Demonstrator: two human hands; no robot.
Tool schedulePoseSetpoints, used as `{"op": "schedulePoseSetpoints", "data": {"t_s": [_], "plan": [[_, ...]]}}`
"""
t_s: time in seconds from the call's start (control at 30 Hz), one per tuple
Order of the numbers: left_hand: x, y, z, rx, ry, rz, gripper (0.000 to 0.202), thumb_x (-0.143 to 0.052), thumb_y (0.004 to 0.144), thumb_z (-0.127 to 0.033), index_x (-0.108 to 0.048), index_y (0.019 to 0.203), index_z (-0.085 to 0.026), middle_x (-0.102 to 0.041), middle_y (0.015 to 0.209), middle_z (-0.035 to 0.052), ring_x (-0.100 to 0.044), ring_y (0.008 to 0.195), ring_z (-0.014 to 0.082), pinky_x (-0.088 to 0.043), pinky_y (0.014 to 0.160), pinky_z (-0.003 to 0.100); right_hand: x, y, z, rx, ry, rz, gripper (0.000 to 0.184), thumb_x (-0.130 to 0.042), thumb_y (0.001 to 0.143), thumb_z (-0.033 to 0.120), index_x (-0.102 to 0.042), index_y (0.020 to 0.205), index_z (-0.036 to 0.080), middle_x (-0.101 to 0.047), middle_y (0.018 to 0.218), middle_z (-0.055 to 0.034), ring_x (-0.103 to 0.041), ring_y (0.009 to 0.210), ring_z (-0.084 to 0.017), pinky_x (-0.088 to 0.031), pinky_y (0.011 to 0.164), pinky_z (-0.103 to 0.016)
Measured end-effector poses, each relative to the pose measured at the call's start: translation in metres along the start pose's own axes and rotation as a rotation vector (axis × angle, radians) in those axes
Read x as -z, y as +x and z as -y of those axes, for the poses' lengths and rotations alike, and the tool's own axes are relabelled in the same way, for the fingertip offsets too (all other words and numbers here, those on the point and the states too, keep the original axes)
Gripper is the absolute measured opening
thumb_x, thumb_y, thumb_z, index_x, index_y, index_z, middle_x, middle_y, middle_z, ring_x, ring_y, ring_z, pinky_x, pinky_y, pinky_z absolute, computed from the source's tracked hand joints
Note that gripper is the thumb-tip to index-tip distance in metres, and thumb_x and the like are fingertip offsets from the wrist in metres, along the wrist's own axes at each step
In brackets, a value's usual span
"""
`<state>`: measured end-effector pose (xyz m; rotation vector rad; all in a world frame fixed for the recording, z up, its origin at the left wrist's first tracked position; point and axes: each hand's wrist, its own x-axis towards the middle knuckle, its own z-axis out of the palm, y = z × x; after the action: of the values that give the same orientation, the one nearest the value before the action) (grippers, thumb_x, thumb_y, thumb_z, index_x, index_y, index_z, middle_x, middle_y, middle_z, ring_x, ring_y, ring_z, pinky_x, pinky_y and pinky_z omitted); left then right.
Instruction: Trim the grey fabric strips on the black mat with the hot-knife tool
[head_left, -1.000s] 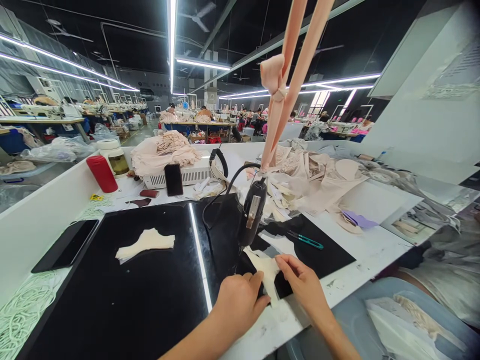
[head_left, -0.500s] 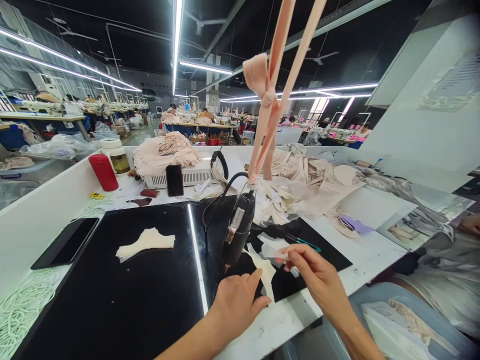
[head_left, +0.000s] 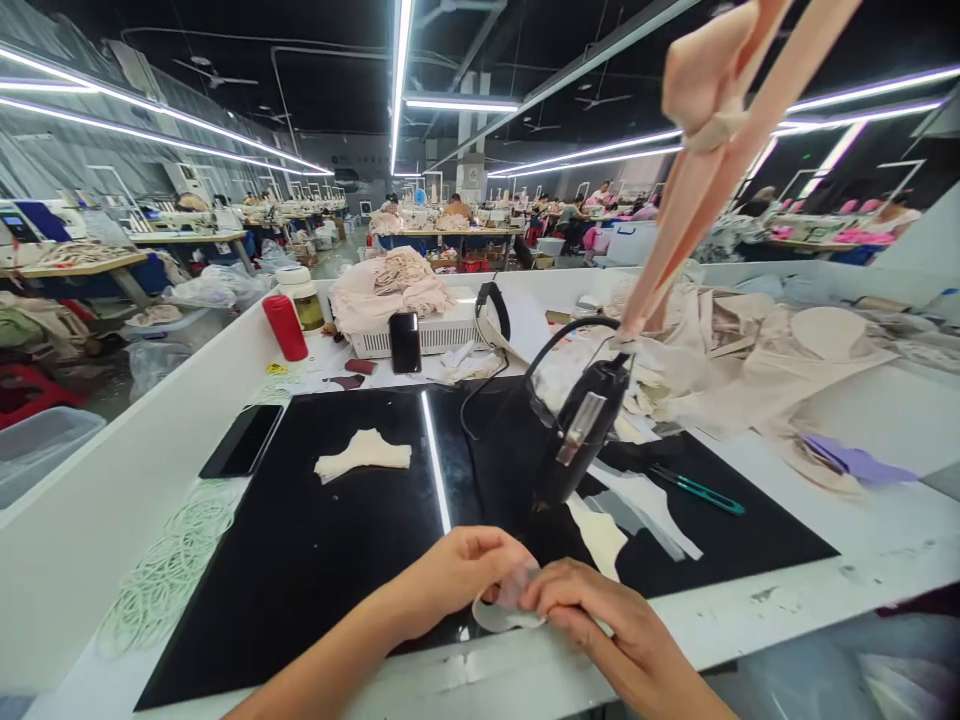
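Close to the table's front edge, a thin, see-through white fabric piece [head_left: 508, 612] is pinched between my left hand [head_left: 466, 572] and my right hand [head_left: 604, 615]. Both hands are closed, fingertips near each other at its upper edge. Beyond my right hand, a cream fabric piece [head_left: 600, 540] lies on the black mat [head_left: 300, 570], beside white fabric pieces [head_left: 651, 508]. A black handheld electric tool [head_left: 589, 420] hangs tilted above, from a knotted peach strap [head_left: 675, 225]; its tip is hard to make out. Another cream fabric piece [head_left: 365, 453] lies on the mat's left half.
Teal thread snips [head_left: 701, 490] lie on the mat's right. Phones [head_left: 244, 440], a red container [head_left: 285, 328] and pale green cord [head_left: 176, 570] are at left. Fabric is heaped on a white basket [head_left: 420, 340]; beige garments [head_left: 787, 340] pile up at right. A cable crosses the mat.
My left hand has left the cream piece and joined my right hand, which moved left and nearer with the sheer white piece. Both now pinch it. The view has turned right.
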<state>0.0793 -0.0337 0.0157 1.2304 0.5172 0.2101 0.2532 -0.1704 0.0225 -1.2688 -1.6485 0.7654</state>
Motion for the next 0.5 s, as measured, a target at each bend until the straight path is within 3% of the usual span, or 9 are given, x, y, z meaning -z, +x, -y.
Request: {"op": "schedulePoseSetpoints", "data": {"t_s": [0.07,0.13,0.27,0.37,0.43,0.5], "plan": [[0.003,-0.005,-0.003,0.004,0.011,-0.024,0.049,-0.086,0.071,-0.058,-0.075,0.089,-0.013,-0.063,0.072,0.0001,-0.051,0.067,0.0117,-0.037,0.065,0.024,-0.009,0.003,-0.004,-0.032,0.042,-0.013,0.024,-0.050,0.107,0.036,-0.071,0.097,0.029,-0.075,0.101,-0.0035,-0.070,0.099,-0.020,-0.054,0.088,-0.027],[0.008,-0.010,-0.005,0.008,-0.004,-0.051,0.048,-0.088,0.068,-0.056,-0.075,0.087,-0.013,-0.064,0.074,0.0005,-0.051,0.066,0.0116,-0.038,0.066,0.025,-0.017,0.004,-0.006,-0.141,0.116,-0.123,0.025,-0.054,0.104,0.043,-0.072,0.097,0.028,-0.075,0.103,-0.0046,-0.070,0.091,-0.020,-0.056,0.085,-0.029],[0.018,-0.019,-0.010,-0.008,-0.014,-0.114,0.050,-0.088,0.067,-0.056,-0.075,0.090,-0.014,-0.062,0.072,-0.0010,-0.049,0.064,0.0105,-0.040,0.066,0.025,-0.033,0.010,-0.005,-0.401,0.398,-0.367,0.045,-0.066,0.092,0.063,-0.070,0.117,0.026,-0.072,0.116,-0.0105,-0.066,0.073,-0.018,-0.056,0.059,-0.029],[0.024,-0.028,-0.016,-0.014,0.007,-0.142,0.048,-0.088,0.068,-0.055,-0.075,0.089,-0.014,-0.062,0.072,-0.0008,-0.048,0.063,0.0096,-0.038,0.065,0.025,-0.043,0.015,-0.002,-0.492,0.555,-0.340,0.059,-0.071,0.083,0.070,-0.071,0.118,0.023,-0.072,0.101,-0.0101,-0.061,0.068,-0.017,-0.043,0.045,-0.022],[0.028,-0.033,-0.019,-0.009,0.018,-0.156,0.048,-0.088,0.069,-0.055,-0.074,0.088,-0.013,-0.063,0.074,-0.0002,-0.049,0.064,0.0100,-0.039,0.066,0.025,-0.047,0.018,-0.002,-0.562,0.549,-0.250,0.057,-0.073,0.082,0.070,-0.075,0.111,0.021,-0.066,0.076,-0.0029,-0.049,0.055,-0.010,-0.036,0.046,-0.019],[0.031,-0.037,-0.021,0.000,0.029,-0.174,0.049,-0.088,0.068,-0.056,-0.072,0.086,-0.013,-0.062,0.074,-0.0002,-0.049,0.065,0.0105,-0.040,0.066,0.025,-0.050,0.020,-0.003,-0.606,0.498,-0.170,0.054,-0.075,0.080,0.070,-0.077,0.103,0.021,-0.061,0.068,0.0010,-0.038,0.049,-0.006,-0.030,0.047,-0.020]]}}
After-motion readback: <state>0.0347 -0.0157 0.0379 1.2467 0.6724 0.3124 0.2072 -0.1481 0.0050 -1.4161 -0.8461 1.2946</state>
